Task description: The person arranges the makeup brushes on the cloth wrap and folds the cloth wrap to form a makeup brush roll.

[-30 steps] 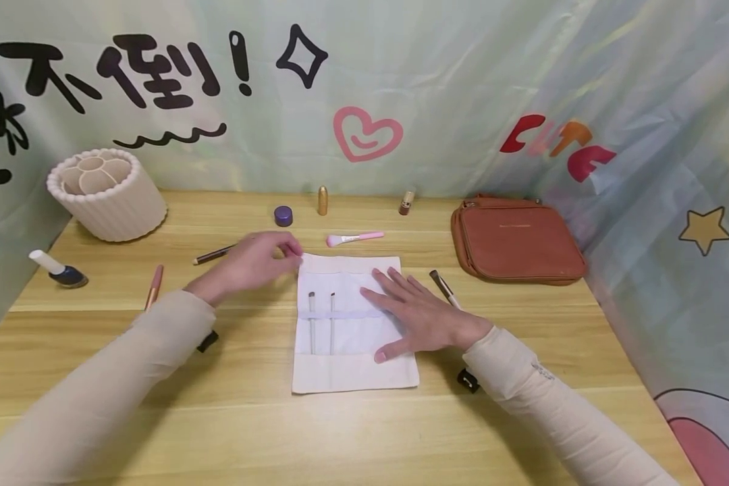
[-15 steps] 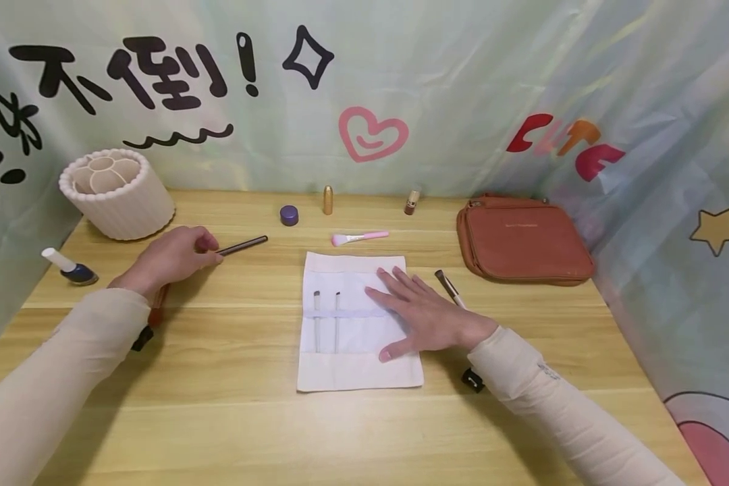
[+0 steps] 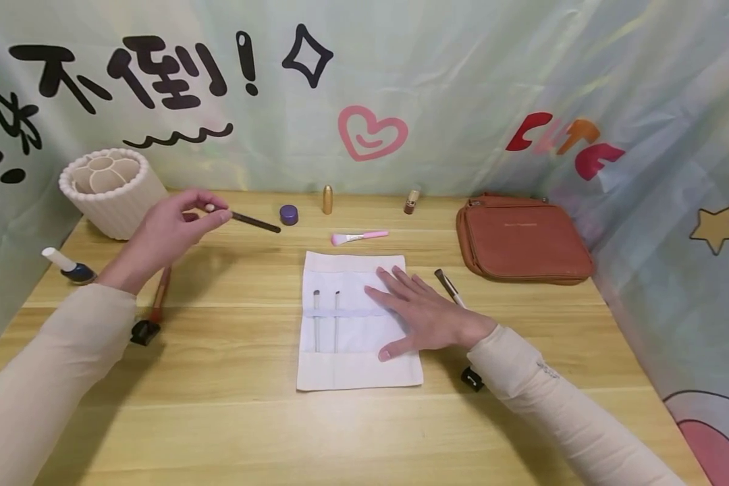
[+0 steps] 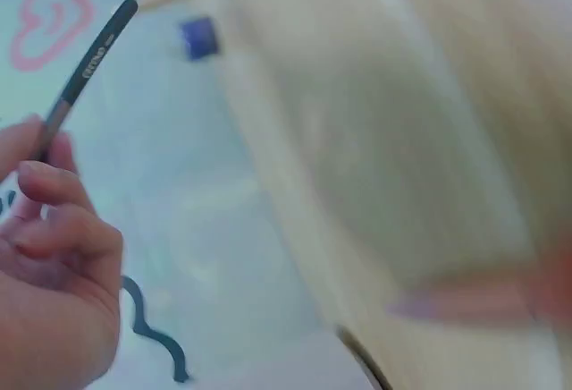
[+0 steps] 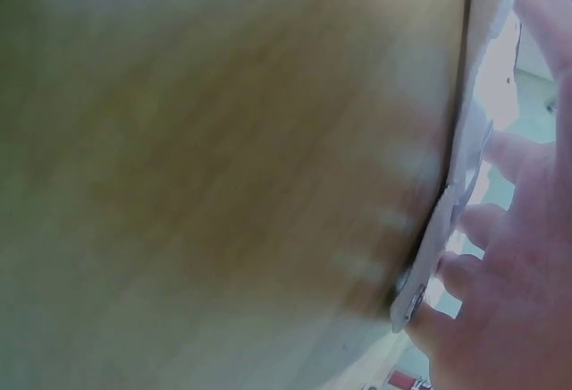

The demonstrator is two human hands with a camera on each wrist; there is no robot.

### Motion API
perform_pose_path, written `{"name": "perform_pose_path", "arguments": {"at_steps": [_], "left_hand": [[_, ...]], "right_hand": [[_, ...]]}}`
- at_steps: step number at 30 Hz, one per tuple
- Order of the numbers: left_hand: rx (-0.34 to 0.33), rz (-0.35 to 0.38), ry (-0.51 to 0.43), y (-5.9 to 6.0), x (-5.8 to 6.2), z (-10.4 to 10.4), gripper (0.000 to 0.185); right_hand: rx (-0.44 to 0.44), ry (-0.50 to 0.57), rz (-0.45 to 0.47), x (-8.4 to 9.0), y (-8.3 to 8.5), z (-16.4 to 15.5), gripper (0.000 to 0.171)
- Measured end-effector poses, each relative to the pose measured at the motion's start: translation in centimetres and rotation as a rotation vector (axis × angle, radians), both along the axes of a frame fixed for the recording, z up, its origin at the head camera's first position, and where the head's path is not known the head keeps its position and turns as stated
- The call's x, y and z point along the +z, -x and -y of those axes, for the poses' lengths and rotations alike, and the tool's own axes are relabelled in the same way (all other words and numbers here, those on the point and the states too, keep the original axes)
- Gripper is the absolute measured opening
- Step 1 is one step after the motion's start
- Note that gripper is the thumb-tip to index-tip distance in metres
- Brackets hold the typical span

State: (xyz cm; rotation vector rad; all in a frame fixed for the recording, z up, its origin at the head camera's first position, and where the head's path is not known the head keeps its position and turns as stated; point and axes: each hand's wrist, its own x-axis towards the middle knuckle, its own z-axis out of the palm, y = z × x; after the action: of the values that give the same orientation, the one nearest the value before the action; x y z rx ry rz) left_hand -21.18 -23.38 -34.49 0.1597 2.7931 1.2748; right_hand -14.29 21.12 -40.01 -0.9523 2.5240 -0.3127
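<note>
My left hand (image 3: 176, 223) pinches a dark-handled makeup brush (image 3: 256, 222) between thumb and fingers, off the table on the left. Its handle points right; a small pale tip shows by the fingertips. In the left wrist view, light lettering runs along the brush handle (image 4: 94, 59). My right hand (image 3: 431, 317) lies with spread, straight fingers on the right part of a white fabric brush roll (image 3: 358, 374), laid flat at the centre. Two thin brushes (image 3: 316, 324) sit upright under the roll's band on its left side. The right wrist view shows the roll's edge (image 5: 438, 238) beneath the fingers.
Behind the roll are a pink brush (image 3: 360, 237), a purple jar (image 3: 289, 215), a gold tube (image 3: 328, 200) and a small lipstick (image 3: 412, 202). A brown case (image 3: 525, 239) stands right; a white holder (image 3: 118, 202), nail polish (image 3: 69, 267) and reddish brush (image 3: 161, 293) are left.
My left hand has left the roll's top corner, moved left to the dark brush, picked it up and raised it with the handle turned rightward. The right hand stays on the roll.
</note>
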Motion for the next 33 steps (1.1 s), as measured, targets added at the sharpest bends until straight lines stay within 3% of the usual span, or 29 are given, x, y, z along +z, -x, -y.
{"name": "perform_pose_path", "arguments": {"at_steps": [4,8,13,19,25,33], "left_hand": [[-0.024,0.064,-0.222,0.1,0.9,-2.7,0.042],[-0.094,0.107,-0.298,0.5,1.1,-6.1,0.037],[-0.173,0.149,-0.281,1.5,0.6,-10.8,0.037],[-0.217,0.17,-0.235,2.0,-1.2,-15.0,0.035],[-0.253,0.202,-0.203,1.8,-2.8,-17.2,0.036],[-0.379,0.28,-0.083,0.8,-4.4,-18.4,0.025]], "right_hand": [[-0.003,0.003,0.0,0.0,0.0,-0.2,0.115],[0.0,0.007,0.002,0.0,0.0,-0.1,0.115],[0.0,0.006,0.005,0.1,0.0,-0.1,0.115],[-0.004,0.002,0.01,0.2,-0.1,-0.1,0.117],[-0.016,-0.005,0.009,0.3,0.0,-0.2,0.119],[-0.013,-0.027,-0.007,0.1,-0.1,-0.2,0.119]]}}
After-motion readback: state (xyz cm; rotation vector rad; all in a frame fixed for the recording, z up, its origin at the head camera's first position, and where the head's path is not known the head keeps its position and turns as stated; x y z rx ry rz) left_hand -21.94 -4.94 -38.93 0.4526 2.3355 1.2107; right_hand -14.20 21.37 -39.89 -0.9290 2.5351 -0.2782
